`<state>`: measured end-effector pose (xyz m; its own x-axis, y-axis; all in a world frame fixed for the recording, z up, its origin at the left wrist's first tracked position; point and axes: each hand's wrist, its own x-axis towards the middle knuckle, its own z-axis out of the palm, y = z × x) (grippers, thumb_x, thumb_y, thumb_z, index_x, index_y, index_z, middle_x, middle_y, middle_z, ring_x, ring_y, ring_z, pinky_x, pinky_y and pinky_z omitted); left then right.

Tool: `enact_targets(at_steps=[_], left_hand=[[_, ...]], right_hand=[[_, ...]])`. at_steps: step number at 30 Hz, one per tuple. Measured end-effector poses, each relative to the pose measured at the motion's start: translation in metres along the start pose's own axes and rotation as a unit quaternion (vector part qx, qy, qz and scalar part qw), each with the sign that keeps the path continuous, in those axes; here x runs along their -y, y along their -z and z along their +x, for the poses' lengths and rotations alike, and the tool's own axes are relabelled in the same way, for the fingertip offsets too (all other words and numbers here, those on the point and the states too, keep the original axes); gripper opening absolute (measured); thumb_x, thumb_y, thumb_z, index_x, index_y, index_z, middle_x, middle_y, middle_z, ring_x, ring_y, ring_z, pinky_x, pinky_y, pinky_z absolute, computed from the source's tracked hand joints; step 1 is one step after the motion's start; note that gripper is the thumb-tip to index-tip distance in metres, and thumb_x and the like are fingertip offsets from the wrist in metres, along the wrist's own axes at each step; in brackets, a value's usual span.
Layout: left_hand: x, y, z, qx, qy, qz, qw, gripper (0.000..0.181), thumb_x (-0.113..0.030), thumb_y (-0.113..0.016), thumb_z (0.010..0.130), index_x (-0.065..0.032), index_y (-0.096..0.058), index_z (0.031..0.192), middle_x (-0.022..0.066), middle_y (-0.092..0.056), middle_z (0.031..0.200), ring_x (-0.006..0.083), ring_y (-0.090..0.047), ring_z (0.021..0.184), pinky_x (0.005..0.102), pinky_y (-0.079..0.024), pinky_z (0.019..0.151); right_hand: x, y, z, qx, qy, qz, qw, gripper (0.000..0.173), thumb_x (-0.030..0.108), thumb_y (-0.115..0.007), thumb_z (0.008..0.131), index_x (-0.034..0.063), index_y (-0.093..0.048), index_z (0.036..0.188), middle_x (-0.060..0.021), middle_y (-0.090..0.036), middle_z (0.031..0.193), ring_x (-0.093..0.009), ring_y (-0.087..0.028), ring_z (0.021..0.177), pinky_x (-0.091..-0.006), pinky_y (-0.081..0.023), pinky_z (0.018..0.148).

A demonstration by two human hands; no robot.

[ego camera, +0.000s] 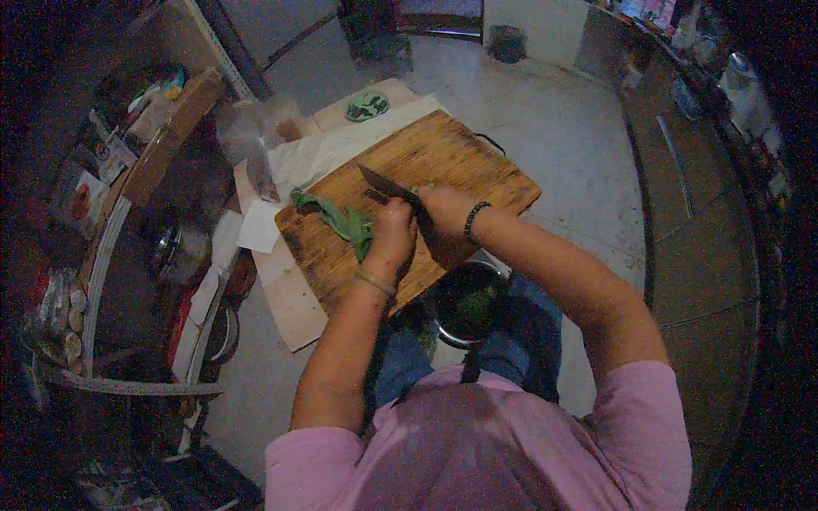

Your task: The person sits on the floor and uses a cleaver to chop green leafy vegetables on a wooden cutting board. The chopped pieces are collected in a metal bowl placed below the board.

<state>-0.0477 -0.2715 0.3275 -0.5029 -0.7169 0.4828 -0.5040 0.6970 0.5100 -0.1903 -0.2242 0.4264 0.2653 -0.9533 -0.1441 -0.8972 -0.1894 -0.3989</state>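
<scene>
A worn wooden cutting board (473, 160) lies tilted across the view in front of me. My right hand (444, 207), with a dark beaded bracelet at the wrist, grips a dark-bladed knife (382, 183) whose tip points to the upper left. Close beside it, my left hand (394, 227) is closed around part of some green leaves (342, 220), which trail over the left of the board. The fingers hide what lies between the two hands. Below the board, between my legs, stands a round metal-rimmed pot (470, 300) with dark greens inside.
Pale cloth or paper (326, 153) lies along the board's upper left edge, near a round green patterned item (367, 106). A cluttered shelf (105, 287) stands at the left. Brown cabinets (696, 255) line the right, and a dark basket or bin (507, 43) sits farther back.
</scene>
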Motion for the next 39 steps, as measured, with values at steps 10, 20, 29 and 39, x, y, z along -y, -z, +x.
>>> enact_targets(at_steps=[10,20,29,39], left_hand=[[0.005,-0.003,-0.003,-0.032,0.027,-0.039,0.998,0.014,-0.002,-0.062,0.068,0.0025,-0.058,0.08,0.0217,-0.054,0.086,0.0417,-0.052,0.082,0.0476,-0.044,0.071],[-0.002,-0.002,-0.003,-0.031,0.012,-0.01,0.999,0.015,-0.003,-0.064,0.068,0.0023,-0.057,0.08,0.0217,-0.054,0.084,0.0412,-0.051,0.083,0.046,-0.043,0.073],[0.002,-0.001,-0.013,-0.066,-0.031,0.018,0.997,0.017,0.002,-0.061,0.069,0.0029,-0.055,0.085,0.0221,-0.052,0.09,0.0415,-0.051,0.082,0.0467,-0.043,0.071],[0.002,-0.002,-0.014,-0.032,-0.001,0.041,0.999,0.017,0.005,-0.06,0.066,0.0028,-0.056,0.082,0.022,-0.053,0.091,0.0417,-0.052,0.086,0.0473,-0.045,0.073]], right_hand=[[0.012,0.018,0.0,0.015,-0.024,0.01,1.0,0.031,0.012,-0.067,0.067,0.0033,-0.062,0.097,-0.0208,-0.064,0.096,-0.036,-0.061,0.093,-0.042,-0.05,0.078],[-0.031,-0.019,-0.003,-0.114,0.021,0.093,0.989,0.032,0.012,-0.064,0.072,0.0039,-0.056,0.102,-0.0226,-0.062,0.093,-0.041,-0.059,0.089,-0.0452,-0.048,0.075],[-0.021,-0.036,-0.031,-0.155,0.014,0.14,0.978,0.027,0.013,-0.06,0.079,0.0065,-0.053,0.104,-0.0229,-0.062,0.093,-0.043,-0.058,0.09,-0.0471,-0.048,0.074],[-0.029,-0.05,-0.007,-0.095,0.024,0.05,0.994,0.037,0.009,-0.068,0.069,0.0036,-0.049,0.101,-0.0216,-0.062,0.094,-0.041,-0.059,0.09,-0.0473,-0.048,0.074]])
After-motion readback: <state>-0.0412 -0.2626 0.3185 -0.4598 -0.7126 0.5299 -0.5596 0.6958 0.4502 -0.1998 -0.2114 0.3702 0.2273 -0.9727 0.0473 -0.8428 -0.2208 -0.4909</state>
